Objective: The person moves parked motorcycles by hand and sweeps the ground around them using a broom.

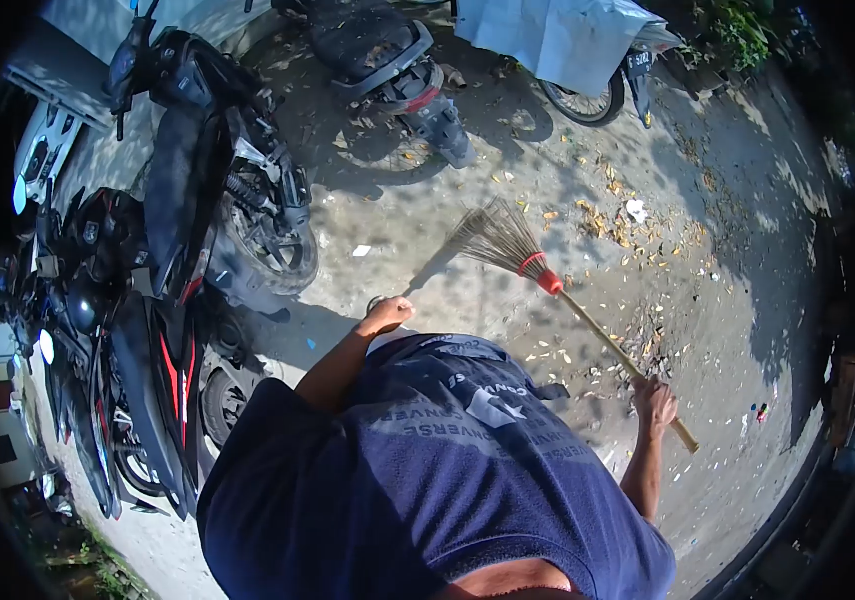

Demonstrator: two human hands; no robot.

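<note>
My right hand (pixel 656 402) is wrapped round the wooden handle (pixel 603 335) of a stick broom, near its end. The broom's thin bristles (pixel 498 236) fan out up and to the left, bound by a red collar (pixel 550 281), above sunlit concrete. In front of my blue shirt, on the left, my left hand (pixel 389 315) is curled into a fist; nothing shows in it. Dry yellow and brown leaves (pixel 603 222) and a crumpled white scrap (pixel 637 210) lie beyond the broom, to the right.
Several motorbikes stand along the left, the nearest with a long dark seat (pixel 180 190). Another motorbike (pixel 388 60) is parked ahead. Beside it, a silvery cover (pixel 558 40) drapes over a further one. Small litter dots the ground at right, and green plants (pixel 733 40) grow at the far right.
</note>
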